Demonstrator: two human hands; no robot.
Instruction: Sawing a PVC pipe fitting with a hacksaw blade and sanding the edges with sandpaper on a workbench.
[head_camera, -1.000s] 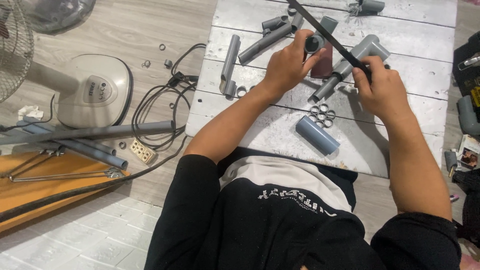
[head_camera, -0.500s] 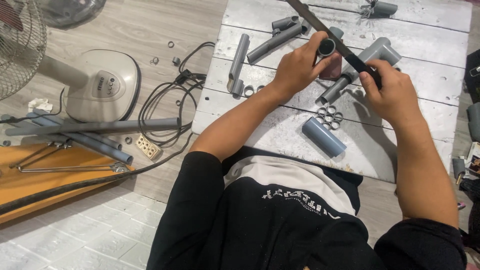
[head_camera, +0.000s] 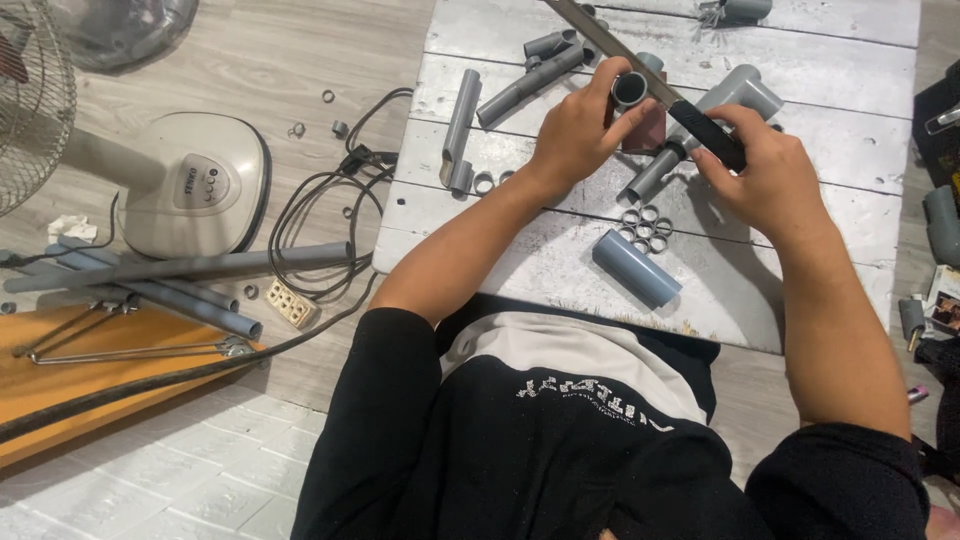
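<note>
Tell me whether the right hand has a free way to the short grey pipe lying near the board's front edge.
Probably yes. The short grey pipe lies alone on the white board, just below the right hand, with only small rings between. But that hand grips the saw handle.

Even, soft daylight fills the view; nothing is dim. The white board (head_camera: 800, 60) is the brightest area and nearly washes out at the top, though its grain shows. Shadows are faint and short: a soft one under the right hand (head_camera: 770, 180), falling down and to the left across the board, and another beneath the grey pipe (head_camera: 636, 268). The fan base (head_camera: 195, 185) carries a mild sheen, no hard glare. Focus is sharp over most of the frame. The black shirt (head_camera: 560, 450) loses detail in its darkest folds. Wide-angle stretch bends the edges, seen in the fan grille (head_camera: 30, 100) at left.
</note>
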